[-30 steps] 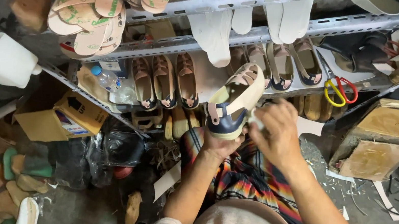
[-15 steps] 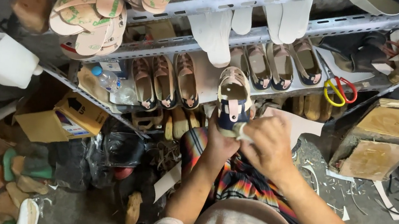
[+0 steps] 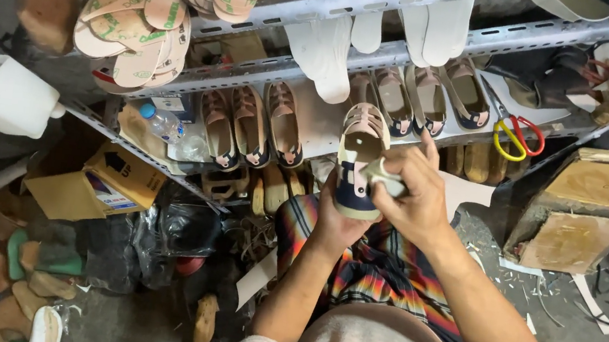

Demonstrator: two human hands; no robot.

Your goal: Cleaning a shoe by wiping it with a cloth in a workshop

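Shoe [image 3: 360, 163] in beige with a navy heel is held up near the centre of the frame, toe pointing toward the top, opening turned to the camera. It's cradled from below by the left hand [image 3: 337, 218], whose fingers are wrapped around the navy heel end, so that grip is closed on the shoe. The right hand [image 3: 411, 197] is pressed against the shoe's right side, with a small pale piece [image 3: 385, 175] pinched in the fingertips, right at the rim of the opening; what that piece is can't be made out.

Judging by that, the step in hand looks like something being fitted or worked into the shoe at its opening, probably somewhere in the middle of it, since the piece isn't seated inside. The next move would seem to call for the shoe being kept steady by the heel and the piece being lined up with the opening before it's pushed in.

Behind, across the middle of the frame, a metal rack [image 3: 383, 52] is loaded with similar finished shoes [image 3: 252, 125], and red-and-yellow scissors [image 3: 514, 136] are lying at centre right
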